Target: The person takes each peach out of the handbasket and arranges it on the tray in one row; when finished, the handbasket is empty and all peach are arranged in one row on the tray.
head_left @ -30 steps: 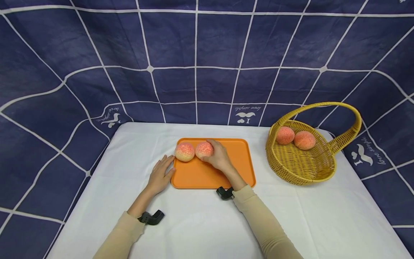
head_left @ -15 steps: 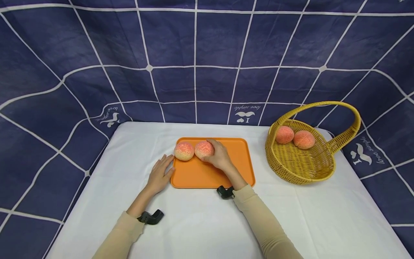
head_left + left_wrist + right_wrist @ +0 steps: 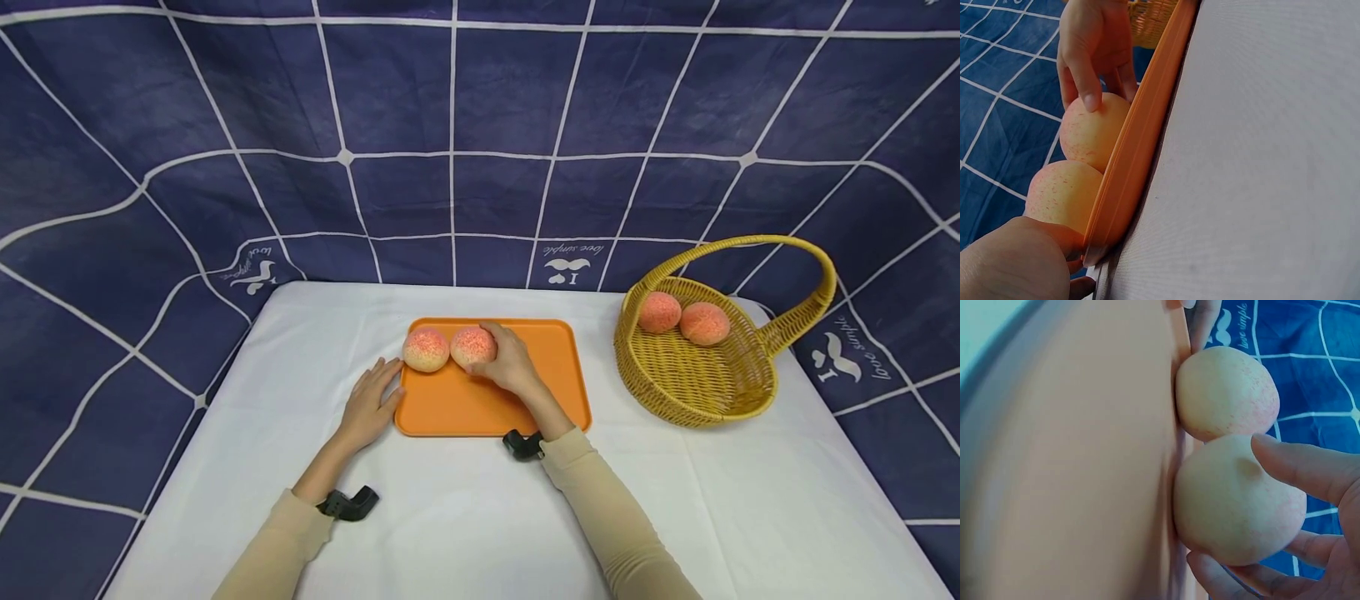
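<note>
Two pink-and-yellow peaches sit side by side along the back left of an orange tray (image 3: pixel 457 408). My right hand (image 3: pixel 512 360) holds the right-hand peach (image 3: pixel 469 348), thumb on the near side and fingers around the far side. In the right wrist view this peach (image 3: pixel 1235 506) rests on the tray, against the other one. The left-hand peach (image 3: pixel 426 350) is nearest to my left hand (image 3: pixel 367 406), which lies at the tray's left edge with fingers extended. From the left wrist view, part of the left hand (image 3: pixel 1019 262) is cut off by the frame.
A yellow wicker basket (image 3: pixel 678 404) with a tall arched handle stands right of the tray. Inside lie two more peaches, one at the back (image 3: pixel 660 312) and one beside it (image 3: pixel 705 323). White cloth (image 3: pixel 442 517) covers the table; a blue checked cloth (image 3: pixel 502 200) hangs behind.
</note>
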Demonstrator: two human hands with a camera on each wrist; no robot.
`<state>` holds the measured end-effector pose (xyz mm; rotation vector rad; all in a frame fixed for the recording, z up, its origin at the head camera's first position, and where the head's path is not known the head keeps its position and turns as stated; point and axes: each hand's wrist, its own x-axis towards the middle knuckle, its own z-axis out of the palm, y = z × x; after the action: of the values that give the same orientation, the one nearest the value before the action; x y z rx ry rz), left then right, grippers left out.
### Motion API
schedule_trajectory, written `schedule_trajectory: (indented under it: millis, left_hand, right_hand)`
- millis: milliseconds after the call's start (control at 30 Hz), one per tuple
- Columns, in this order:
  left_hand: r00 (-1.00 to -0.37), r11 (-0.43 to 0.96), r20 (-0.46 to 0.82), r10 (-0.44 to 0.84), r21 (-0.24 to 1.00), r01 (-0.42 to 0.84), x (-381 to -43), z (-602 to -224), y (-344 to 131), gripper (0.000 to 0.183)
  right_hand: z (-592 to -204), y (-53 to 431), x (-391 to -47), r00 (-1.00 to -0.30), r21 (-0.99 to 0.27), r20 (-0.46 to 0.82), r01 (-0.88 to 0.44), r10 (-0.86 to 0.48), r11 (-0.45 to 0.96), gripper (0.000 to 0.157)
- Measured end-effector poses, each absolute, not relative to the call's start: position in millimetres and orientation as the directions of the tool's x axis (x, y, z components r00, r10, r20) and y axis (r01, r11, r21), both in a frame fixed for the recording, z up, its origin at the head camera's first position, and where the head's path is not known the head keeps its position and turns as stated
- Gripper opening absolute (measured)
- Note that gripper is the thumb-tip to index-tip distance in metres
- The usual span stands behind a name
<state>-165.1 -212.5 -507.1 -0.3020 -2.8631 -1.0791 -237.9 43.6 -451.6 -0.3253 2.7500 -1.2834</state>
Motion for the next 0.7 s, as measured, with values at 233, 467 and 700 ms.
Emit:
schedule_trajectory:
  millis: [233,467,700]
  left_hand:
    - [-0.977,0.736,0.137,0.162,0.643,0.212,-164.8,-508.3,-214.1,0.052]
    - [-0.973,0.731,0.157,0.167,0.642,0.230,-165.5,-509.2,-214.9,0.052]
    - [-0.973,0.728,0.153,0.172,0.645,0.230,-165.8,-508.4,-212.9,0.052]
  right_hand:
    - [-429.0,57.2,-233.2,-0.976,-0.825,-0.011,-0.114,-0.217,0.553,0.083]
    - [-391.5,76.3,-216.6,-0.975,-0.870,0.054,-0.152,-0.216,0.469,0.077]
    - [-361.1,106.7,-187.1,-0.948,-0.863,0.136,-0.256,-0.289,0.436,0.071]
